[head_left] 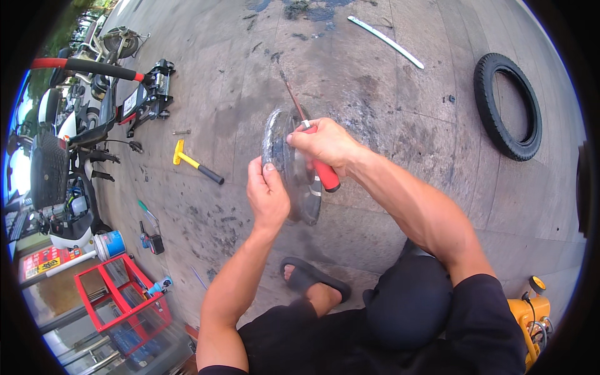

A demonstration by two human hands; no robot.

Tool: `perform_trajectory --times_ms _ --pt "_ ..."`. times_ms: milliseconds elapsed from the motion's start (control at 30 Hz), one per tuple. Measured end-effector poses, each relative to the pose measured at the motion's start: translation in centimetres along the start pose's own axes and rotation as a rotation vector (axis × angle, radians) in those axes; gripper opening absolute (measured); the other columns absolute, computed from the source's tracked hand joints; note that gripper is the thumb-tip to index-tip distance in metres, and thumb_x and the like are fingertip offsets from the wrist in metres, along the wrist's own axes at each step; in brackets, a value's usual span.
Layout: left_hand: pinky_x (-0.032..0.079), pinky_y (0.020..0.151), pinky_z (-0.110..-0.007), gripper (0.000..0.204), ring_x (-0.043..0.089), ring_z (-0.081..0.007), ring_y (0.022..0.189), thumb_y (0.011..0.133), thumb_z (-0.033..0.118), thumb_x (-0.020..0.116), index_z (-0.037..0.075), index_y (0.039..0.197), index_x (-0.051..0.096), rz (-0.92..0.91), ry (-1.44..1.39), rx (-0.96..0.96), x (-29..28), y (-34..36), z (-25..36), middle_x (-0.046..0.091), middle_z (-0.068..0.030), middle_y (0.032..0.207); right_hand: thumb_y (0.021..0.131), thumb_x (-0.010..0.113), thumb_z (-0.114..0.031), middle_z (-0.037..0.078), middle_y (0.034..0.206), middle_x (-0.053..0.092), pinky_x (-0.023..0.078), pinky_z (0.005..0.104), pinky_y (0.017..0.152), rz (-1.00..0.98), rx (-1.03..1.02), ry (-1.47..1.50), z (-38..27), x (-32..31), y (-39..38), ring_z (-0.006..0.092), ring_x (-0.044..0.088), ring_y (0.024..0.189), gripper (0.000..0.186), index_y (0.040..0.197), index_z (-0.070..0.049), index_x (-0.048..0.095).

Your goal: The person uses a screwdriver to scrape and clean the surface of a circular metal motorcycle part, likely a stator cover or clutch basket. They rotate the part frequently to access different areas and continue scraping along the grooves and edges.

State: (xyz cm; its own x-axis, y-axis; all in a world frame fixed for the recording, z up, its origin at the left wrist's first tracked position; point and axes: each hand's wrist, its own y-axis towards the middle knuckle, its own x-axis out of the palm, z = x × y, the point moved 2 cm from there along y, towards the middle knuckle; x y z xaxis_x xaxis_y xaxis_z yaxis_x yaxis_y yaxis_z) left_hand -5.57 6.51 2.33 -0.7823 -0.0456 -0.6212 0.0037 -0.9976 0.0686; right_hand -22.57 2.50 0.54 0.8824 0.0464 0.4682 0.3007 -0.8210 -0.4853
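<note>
Mid-frame, the wheel [296, 187] looks heavy, stiff, best held by its rim [269, 140]. Left fingers [271, 177] pinch it; right fingers [301, 141] clamp the red-handled tool [328, 177].

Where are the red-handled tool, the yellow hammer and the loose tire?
Red-handled tool [327, 177], head view: lower handle.
Yellow hammer [192, 162], head view: yellow handle section.
Loose tire [485, 103], head view: left side of its ring.

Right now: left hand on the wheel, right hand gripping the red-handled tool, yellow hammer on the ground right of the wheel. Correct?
No: the head view shows the yellow hammer on the ground left of the wheel. Left hand, right hand and red-handled tool: as stated.
</note>
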Motion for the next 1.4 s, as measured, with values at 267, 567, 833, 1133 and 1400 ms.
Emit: perform_trajectory --times_ms 267,567,833,1133,1400 --pt "0.044 0.07 -0.027 0.02 0.048 -0.0088 0.078 0.104 0.012 0.043 -0.001 0.112 0.056 0.009 -0.034 0.014 -0.3 -0.5 -0.8 0.057 -0.0011 0.088 0.092 0.064 -0.017 0.001 0.062 0.055 0.046 0.0303 0.047 0.005 -0.009 0.16 1.5 0.9 0.1 0.0112 0.052 0.05 0.018 0.078 -0.006 0.06" --pt "0.041 0.071 -0.023 0.019 0.046 -0.0046 0.081 0.105 0.013 0.042 0.001 0.11 0.056 -0.027 -0.084 -0.021 -1.4 -0.2 -2.7 0.056 0.0025 0.093 0.102 0.046 -0.027 0.027 0.091 0.067 0.049 0.0546 0.08 0.1 -0.467 -0.768 4.8 -1.2 -1.5 0.0473 0.064 0.09 0.029 0.116 -0.002 0.051" --pt "0.043 0.046 -0.027 0.018 0.049 -0.0099 0.054 0.103 0.02 0.043 0.006 0.103 0.055 0.039 -0.51 -0.481 -3.8 -0.1 -1.5 0.055 -0.002 0.073 0.102 0.043 -0.026 0.025 0.089 0.066 0.049 0.0547 0.077 0.171 -0.306 -0.856 4.6 -4.5 -0.6 0.0467 0.063 0.086 0.027 0.11 -0.001 0.051" --pt "0.037 0.034 -0.028 0.02 0.042 -0.0126 0.039 0.105 0.026 0.039 0.009 0.101 0.051 -0.14 -0.634 -0.713 -3.1 -2.3 -5.7 0.053 -0.0025 0.068 0.101 0.043 -0.029 0.024 0.091 0.069 0.051 0.0564 0.076 -0.003 -0.295 -1.089 7.5 -4.0 -0.3 0.0464 0.065 0.084 0.029 0.107 -0.003 0.055" --pt "0.033 0.031 -0.027 0.02 0.04 -0.0113 0.036 0.107 0.026 0.042 0.01 0.101 0.051 -0.068 -0.561 -0.687 -2.8 -3.4 -7.0 0.052 -0.0017 0.065 0.101 0.04 -0.025 0.029 0.091 0.067 0.051 0.0544 0.082 -0.055 -0.158 -0.984 7.6 -1.9 -1.5 0.047 0.066 0.088 0.035 0.102 0.003 0.06"
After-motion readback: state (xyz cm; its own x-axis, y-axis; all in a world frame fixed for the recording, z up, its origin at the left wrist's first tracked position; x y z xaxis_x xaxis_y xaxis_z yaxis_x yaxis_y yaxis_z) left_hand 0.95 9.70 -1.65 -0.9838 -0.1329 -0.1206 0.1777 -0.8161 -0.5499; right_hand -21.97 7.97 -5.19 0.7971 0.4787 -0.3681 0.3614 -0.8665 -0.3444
